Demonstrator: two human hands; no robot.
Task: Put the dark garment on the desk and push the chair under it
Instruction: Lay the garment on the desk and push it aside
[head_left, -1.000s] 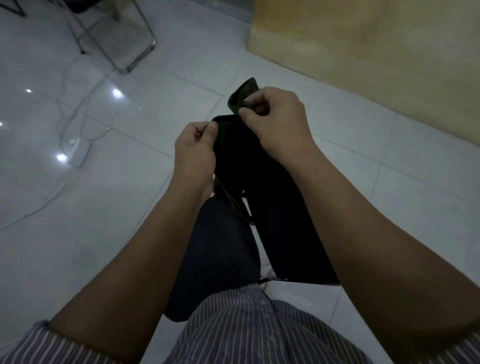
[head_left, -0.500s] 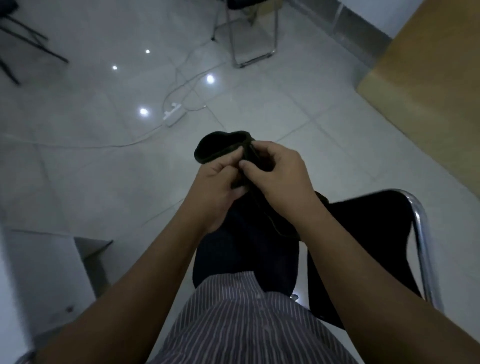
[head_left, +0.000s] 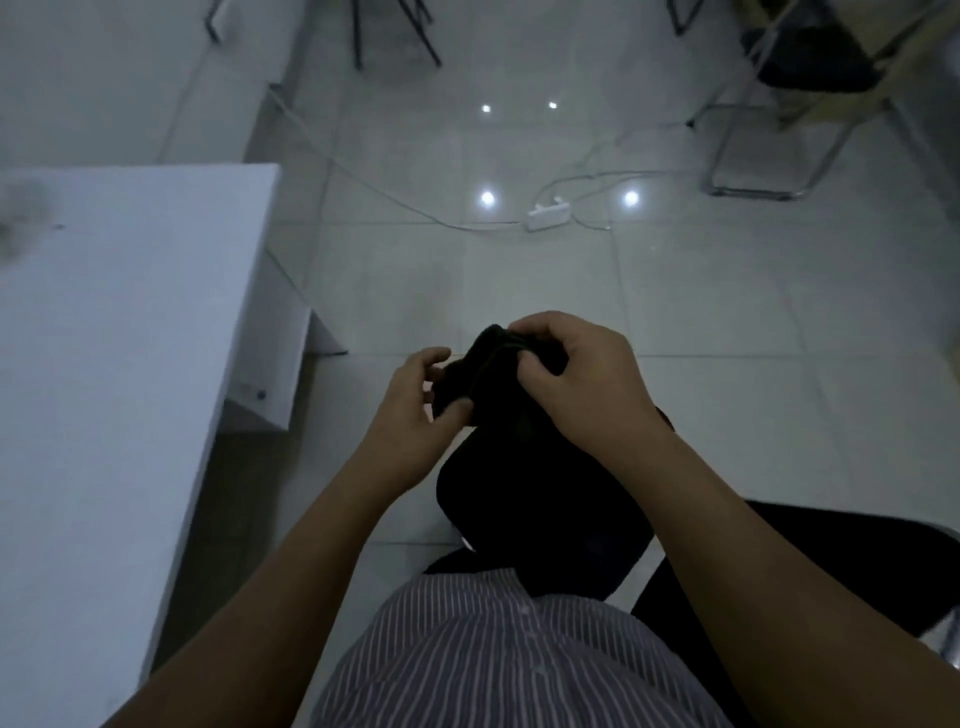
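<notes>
While both bare hands work in front of the person's body, the scene reads as follows.

Garment: a dark, almost black soft cloth garment (head_left: 470, 376), bunched into a small wad with rounded folds; its finer detail is lost in the dim light.
Garment position: held in the air between the two hands, above the pale tiled floor (head_left: 675, 322) and over the person's dark-trousered leg, well apart from the table.
Right hand: the right hand (head_left: 582, 379) is closed over the upper right part of the wad, its fingers (head_left: 530, 330) curled down across the cloth and pinching it.
Left hand: the left hand (head_left: 415, 400) meets the wad from the left; its thumb and lower fingers touch the cloth while the upper fingers are loosely spread, only partly closed.
Table: a white rectangular flat-topped table (head_left: 130, 322) fills the left side, its near corner just left of the left hand; a blurred grey smudge sits at its far left edge.
Chair: a black fabric seat with a chrome tube frame (head_left: 857, 561) shows at the lower right, behind the right forearm.
Clothing: a grey shirt with thin white stripes (head_left: 498, 654) covers the torso at the bottom.
Floor items: a white power strip (head_left: 548, 215) with pale cables lies on the tiles farther out, among bright light reflections.
Far chair: another chrome-framed chair (head_left: 769, 156) stands at the upper right.
</notes>
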